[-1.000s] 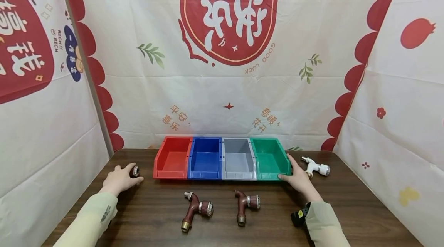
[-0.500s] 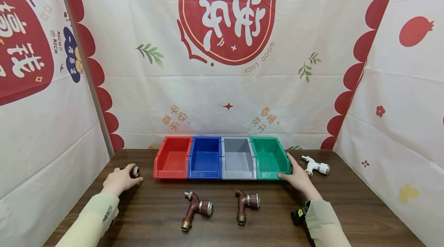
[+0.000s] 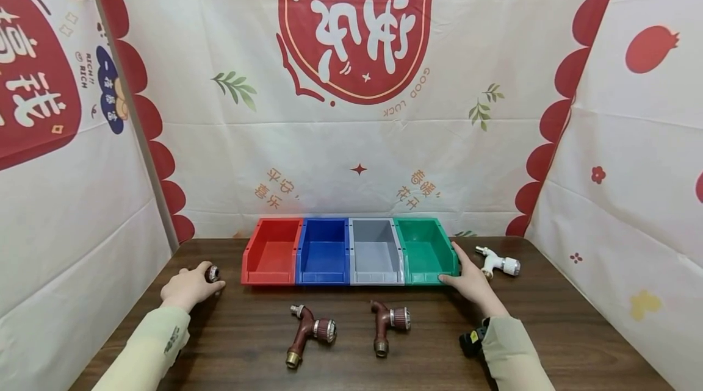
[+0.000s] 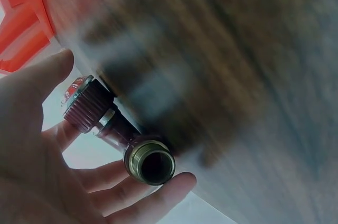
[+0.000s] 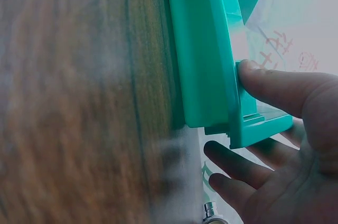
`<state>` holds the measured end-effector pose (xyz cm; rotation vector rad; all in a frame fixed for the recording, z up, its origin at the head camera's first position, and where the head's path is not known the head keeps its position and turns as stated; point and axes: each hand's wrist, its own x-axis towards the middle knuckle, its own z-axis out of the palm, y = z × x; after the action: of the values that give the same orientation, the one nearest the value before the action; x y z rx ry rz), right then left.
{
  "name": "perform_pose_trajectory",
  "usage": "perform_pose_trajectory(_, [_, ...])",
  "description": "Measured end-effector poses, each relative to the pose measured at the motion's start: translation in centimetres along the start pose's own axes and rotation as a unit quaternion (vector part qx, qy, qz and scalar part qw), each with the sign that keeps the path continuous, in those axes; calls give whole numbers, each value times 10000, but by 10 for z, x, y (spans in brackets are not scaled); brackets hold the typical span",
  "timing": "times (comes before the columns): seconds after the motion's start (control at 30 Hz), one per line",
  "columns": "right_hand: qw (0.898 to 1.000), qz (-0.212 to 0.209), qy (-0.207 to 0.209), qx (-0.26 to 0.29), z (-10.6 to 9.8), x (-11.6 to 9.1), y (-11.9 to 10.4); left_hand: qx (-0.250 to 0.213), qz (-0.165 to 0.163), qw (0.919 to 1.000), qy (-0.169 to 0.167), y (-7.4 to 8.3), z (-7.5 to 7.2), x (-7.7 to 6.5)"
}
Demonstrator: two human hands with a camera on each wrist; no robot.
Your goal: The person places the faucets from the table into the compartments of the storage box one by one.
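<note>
At the table's left, my left hand [image 3: 189, 288] lies around a dark red faucet [image 4: 119, 129]. In the left wrist view its fingers extend behind the faucet's body and ribbed knob, and the thumb stands apart from the knob. The faucet's brass threaded end faces that camera; in the head view the hand hides most of it. My right hand [image 3: 471, 280] holds the near right corner of the green bin [image 3: 426, 251]. Its thumb presses the front edge, the index finger reaches along the side wall, and other fingers stretch out below in the right wrist view.
Joined to the green bin in a row are a grey bin [image 3: 376, 252], a blue bin [image 3: 323, 252] and a red bin [image 3: 273, 252]. Two dark red faucets [image 3: 303, 336] [image 3: 382, 325] lie in front. A white faucet [image 3: 497, 262] lies right of my right hand. Printed cloth walls surround the table.
The head view has shifted slightly. Both hands, the bins and the faucets keep their places.
</note>
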<state>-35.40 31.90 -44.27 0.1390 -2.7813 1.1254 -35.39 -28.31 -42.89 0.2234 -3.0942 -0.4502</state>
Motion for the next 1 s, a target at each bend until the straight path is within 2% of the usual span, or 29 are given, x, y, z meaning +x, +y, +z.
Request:
perform_pose_trajectory(0.53, [9999, -31, 126, 39, 1, -2, 0, 99, -29, 9999, 106, -1, 0, 3])
perform_pose_trajectory(1.0, [9999, 45, 65, -91, 1, -2, -1, 91, -32, 9998, 162, -2, 2, 5])
